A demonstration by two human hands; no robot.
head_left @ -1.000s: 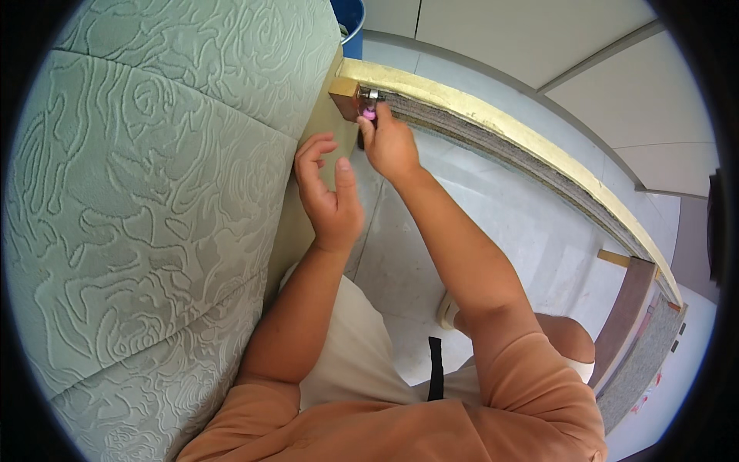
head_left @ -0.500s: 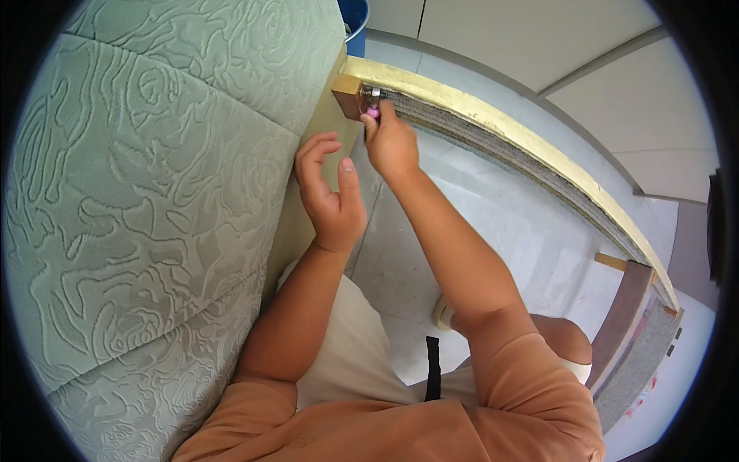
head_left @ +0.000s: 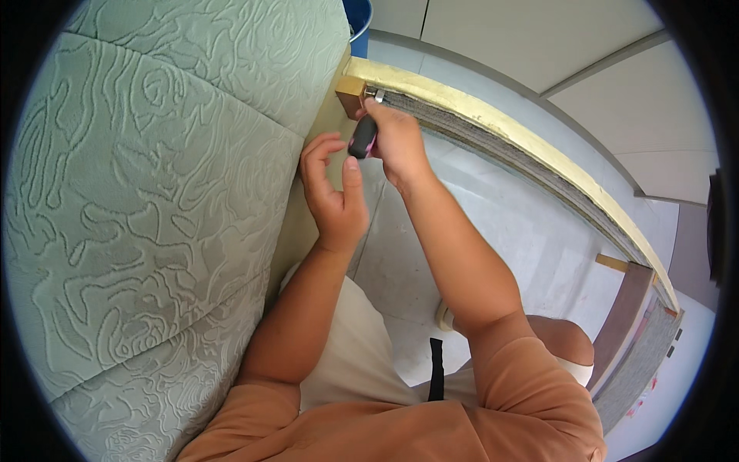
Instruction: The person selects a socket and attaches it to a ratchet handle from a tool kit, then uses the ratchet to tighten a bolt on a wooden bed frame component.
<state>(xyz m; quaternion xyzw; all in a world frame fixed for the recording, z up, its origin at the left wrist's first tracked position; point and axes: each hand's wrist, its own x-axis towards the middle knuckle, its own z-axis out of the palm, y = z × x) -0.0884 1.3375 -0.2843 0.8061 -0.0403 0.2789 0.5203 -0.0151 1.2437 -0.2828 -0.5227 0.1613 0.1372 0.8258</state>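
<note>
In my right hand is a hand tool with a black-and-pink handle. Its exact kind cannot be made out. A small silver metal piece shows past my fingertips, against the wooden block at the end of the padded frame rail. My left hand holds nothing. Its fingers are loosely bent and its thumb stands apart, close to the lower end of the handle. My right fingers hide where the tool meets the metal.
A pale green upholstered piece with embossed swirls fills the left side. Behind its far corner stands a blue bin. The rail curves right toward a brown wooden board. Pale cabinet panels rise beyond the grey tile floor.
The tool's black handle has swung into view, pointing down toward my left thumb. My right hand has turned and shifted slightly nearer and right. My left hand has barely moved.
</note>
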